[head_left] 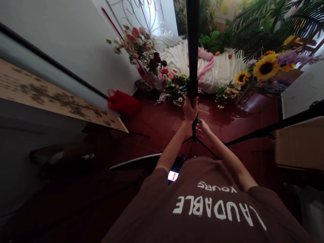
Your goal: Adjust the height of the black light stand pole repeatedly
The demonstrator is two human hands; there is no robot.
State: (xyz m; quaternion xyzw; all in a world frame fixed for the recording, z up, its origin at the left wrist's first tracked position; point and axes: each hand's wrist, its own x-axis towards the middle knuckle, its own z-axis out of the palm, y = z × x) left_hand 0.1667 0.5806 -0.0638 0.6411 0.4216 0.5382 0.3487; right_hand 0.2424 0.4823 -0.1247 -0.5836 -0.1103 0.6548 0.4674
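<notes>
A tall black tripod stand rises upright in front of me, its thin legs spread low on the floor. My left hand is wrapped around the pole just below a thicker collar. Lower down, my right hand is closed at a small dark knob on the stand's side; its fingertips partly hide the knob. Both forearms reach forward, with the left hand above the right.
Flower bunches, white draped cloth and sunflowers stand ahead. A red bag lies left on the red floor, near a painted panel. Another black pole slants at right, by a cardboard-coloured box. A lit screen shows beside me.
</notes>
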